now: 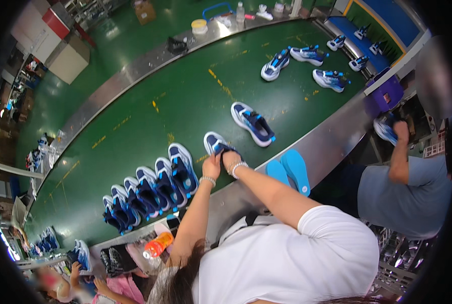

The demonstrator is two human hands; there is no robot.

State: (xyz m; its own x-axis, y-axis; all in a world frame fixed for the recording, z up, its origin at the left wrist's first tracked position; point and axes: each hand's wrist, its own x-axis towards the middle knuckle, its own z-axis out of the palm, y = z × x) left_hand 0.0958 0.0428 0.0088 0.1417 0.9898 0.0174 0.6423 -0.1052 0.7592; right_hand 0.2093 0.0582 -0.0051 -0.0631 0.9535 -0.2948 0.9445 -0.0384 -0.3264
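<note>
Left hand (211, 166) pinched navy-and-white sneaker (214, 140) near green conveyor belt's (134, 139) near edge; right hand (231, 160) at collar, grip unclear. Blue insoles (295, 171) lay right, sneaker row (163, 178) left.

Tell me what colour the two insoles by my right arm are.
The insoles are bright light blue, best seen in the head view.

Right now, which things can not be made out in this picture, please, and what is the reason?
Head view: opening of the shoe, mostly covered by the left hand and right hand.
Head view: distant shoes at lower left, too small and crowded to count.
Head view: head of the co-worker at right, blurred.
</note>
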